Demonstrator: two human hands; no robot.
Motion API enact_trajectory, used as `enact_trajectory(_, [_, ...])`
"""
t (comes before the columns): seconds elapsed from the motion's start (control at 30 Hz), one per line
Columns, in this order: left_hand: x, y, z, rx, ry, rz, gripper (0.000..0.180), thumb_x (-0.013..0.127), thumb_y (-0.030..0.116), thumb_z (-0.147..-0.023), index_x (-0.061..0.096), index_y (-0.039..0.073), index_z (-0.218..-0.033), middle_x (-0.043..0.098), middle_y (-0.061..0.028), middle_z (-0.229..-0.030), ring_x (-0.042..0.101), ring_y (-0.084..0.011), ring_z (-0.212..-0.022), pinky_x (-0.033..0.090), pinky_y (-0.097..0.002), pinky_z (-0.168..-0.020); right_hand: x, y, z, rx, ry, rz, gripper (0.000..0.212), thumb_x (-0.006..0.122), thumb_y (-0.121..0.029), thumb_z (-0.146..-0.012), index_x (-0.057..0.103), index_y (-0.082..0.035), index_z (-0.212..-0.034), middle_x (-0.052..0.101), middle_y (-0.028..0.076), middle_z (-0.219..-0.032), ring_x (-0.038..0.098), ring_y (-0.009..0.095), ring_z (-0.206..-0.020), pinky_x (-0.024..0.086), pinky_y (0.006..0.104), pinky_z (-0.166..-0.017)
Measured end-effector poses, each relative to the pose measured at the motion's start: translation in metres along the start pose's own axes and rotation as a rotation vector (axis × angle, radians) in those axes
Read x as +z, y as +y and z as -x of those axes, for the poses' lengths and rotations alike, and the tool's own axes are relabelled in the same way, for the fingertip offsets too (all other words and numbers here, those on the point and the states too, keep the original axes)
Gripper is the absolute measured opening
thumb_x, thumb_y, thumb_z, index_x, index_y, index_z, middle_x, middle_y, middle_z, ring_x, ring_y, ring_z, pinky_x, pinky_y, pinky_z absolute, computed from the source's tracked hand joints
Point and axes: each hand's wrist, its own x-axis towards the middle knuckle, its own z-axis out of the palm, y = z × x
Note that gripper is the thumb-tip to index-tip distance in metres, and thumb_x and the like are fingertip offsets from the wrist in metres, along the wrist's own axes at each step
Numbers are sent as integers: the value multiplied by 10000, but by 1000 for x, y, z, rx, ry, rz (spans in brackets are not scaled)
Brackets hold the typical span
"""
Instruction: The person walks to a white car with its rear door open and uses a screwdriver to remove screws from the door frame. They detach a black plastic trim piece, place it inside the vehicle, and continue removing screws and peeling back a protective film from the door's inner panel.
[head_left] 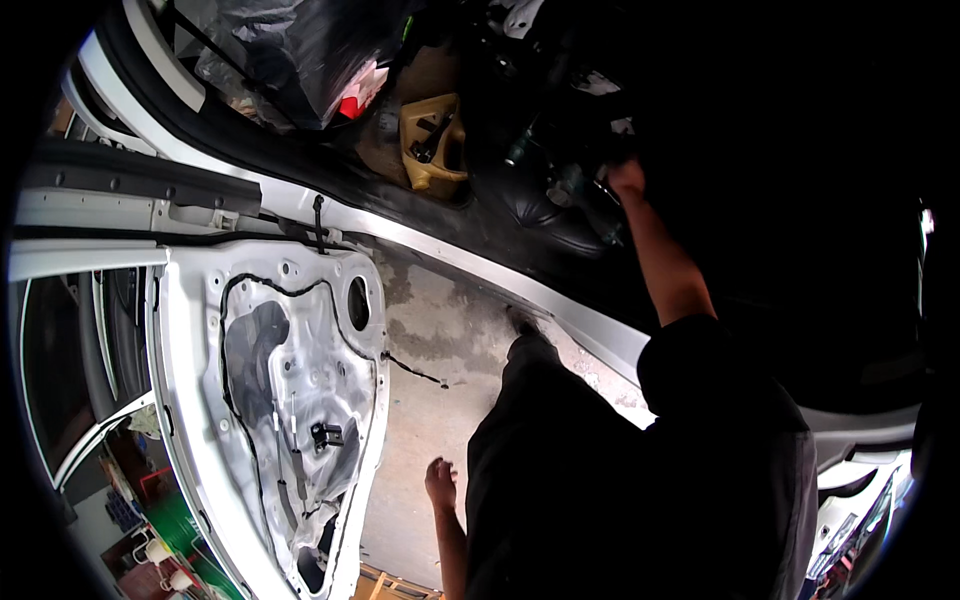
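My right arm reaches into the dark car interior. There my right hand (627,178) is beside some dark greenish tool-like objects (566,187) lying on a dark surface; its fingers are blurred and shadowed, so a grip cannot be made out. Low at my side hangs my left hand (441,482), its fingers loosely bent and apart, with nothing in it. It is near the edge of a white car door (205,330) whose inner trim is off, showing bare metal, a black sealant line and loose cables.
A tan plastic container with a cut-out side (432,150) holds dark items inside the car. Past it lies a black plastic bag (300,60). The white door sill (480,275) runs between the interior and the concrete floor (420,400). A short black strap (415,370) sticks out from the door.
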Motion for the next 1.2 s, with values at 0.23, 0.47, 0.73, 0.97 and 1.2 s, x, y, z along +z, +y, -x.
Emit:
enact_trajectory(0.23, [-27,-30,5,-14,-18,-491,359,555,212,-843,563,-48,-1090,644,-131,-900,635,-213,-809,539,-313,-674,49,60,-55,-11,-132,180,492,498,-411,-877,506,-90,-1249,547,152,-1217,542,295,-1099,448,449,-906])
enact_trajectory(0.47, [15,50,8,43,-35,-292,395,568,206,-833,550,-52,-1133,646,-144,-919,636,-190,-731,512,-304,-658,-21,-49,-9,-560,-96,312,385,524,-278,-840,583,-76,-1163,571,158,-1153,548,325,-1051,417,445,-931])
enact_trajectory(0.73, [27,41,-15,337,-85,-391,402,545,217,-836,552,-53,-1134,652,-179,-930,645,-221,-745,505,-325,-707,7,-86,-17,-690,-284,109,391,490,-262,-848,540,-159,-1222,593,183,-1095,566,366,-998,451,461,-876])
enact_trajectory(0.97, [34,-3,37,18,45,-245,391,531,267,-835,573,-2,-1114,645,-177,-973,621,-263,-849,495,-352,-752,23,-14,-39,-428,-148,300,385,470,-270,-872,528,-154,-1235,592,154,-1082,553,316,-910,439,426,-789])
enact_trajectory(1.2, [25,-62,38,-93,78,-475,424,514,376,-827,591,66,-1106,634,-185,-1027,587,-346,-1005,468,-412,-846,6,44,-44,-314,-58,263,368,459,-262,-890,531,-126,-1224,597,136,-1040,534,267,-803,418,381,-689])
